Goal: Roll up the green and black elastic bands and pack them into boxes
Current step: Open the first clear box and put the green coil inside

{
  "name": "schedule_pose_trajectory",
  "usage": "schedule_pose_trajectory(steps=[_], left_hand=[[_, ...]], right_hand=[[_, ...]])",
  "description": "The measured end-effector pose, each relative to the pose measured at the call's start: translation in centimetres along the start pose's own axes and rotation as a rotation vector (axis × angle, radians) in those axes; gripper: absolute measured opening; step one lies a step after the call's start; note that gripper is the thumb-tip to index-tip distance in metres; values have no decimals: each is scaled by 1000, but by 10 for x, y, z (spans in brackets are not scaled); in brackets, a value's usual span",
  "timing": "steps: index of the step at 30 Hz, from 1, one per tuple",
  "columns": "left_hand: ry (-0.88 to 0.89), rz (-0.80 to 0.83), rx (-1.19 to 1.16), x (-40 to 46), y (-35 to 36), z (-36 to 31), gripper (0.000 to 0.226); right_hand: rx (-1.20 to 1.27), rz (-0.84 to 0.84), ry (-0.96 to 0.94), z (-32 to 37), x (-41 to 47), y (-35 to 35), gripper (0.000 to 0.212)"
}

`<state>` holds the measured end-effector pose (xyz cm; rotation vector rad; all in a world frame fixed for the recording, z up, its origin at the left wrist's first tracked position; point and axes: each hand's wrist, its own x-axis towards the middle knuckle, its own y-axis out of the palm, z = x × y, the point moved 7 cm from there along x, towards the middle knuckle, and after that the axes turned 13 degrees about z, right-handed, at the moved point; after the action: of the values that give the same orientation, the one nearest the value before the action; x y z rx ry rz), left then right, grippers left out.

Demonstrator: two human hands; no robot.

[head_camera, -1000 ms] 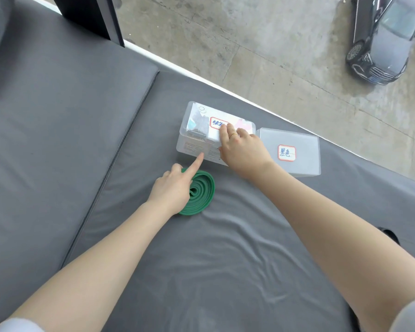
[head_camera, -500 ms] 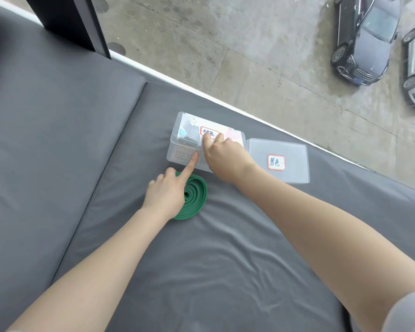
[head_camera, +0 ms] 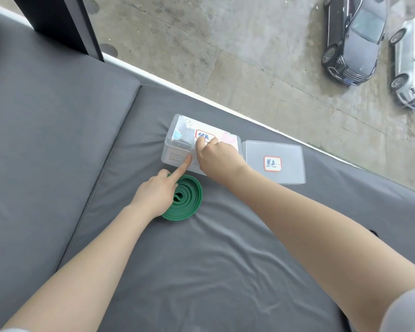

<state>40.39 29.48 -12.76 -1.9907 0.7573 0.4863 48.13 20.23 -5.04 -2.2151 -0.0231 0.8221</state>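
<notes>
Head view: a person's two bare arms reach forward over a grey cushion (head_camera: 213,271) beside a window.
Left hand: the left hand (head_camera: 157,194) lies over the near-left edge of the green band, index finger stretched out straight with its tip against the front wall of the left box, the other fingers curled under; it grips nothing that shows.
Right hand: the right hand (head_camera: 217,156) sits on top of the left box, fingers bent down onto the lid just beside the label; whether they pinch the lid's edge or only press on it I cannot tell.
Green band: the green elastic band (head_camera: 186,200), coiled into a flat spiral, lies on the cushion just in front of the left box, partly under the left hand.
Left box: the clear plastic box (head_camera: 175,149) with a red-bordered label in blue writing stands on the cushion, lid on top, contents blurred through the plastic.
Right box: the second clear box (head_camera: 290,159), lid closed and labelled in dark writing, stands right beside the first one.
Outside: two parked cars (head_camera: 352,41) on pavement below the glass.
</notes>
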Motion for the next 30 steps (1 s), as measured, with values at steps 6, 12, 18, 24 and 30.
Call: schedule_pose_trajectory(steps=[6, 12, 18, 24, 30], left_hand=[[-4, 24, -36, 2, -2, 0, 74], [-11, 15, -56, 4, -5, -2, 75], [-12, 30, -88, 8, -6, -1, 77], [63, 88, -179, -9, -6, 2, 77], [229, 132, -536, -57, -27, -9, 61]], right_hand=[[272, 15, -44, -10, 2, 20, 58], [253, -205, -57, -16, 6, 27, 46], [365, -347, -102, -39, 14, 14, 45], [525, -481, -69, -36, -1, 26, 48], [699, -675, 13, -57, -31, 9, 43]])
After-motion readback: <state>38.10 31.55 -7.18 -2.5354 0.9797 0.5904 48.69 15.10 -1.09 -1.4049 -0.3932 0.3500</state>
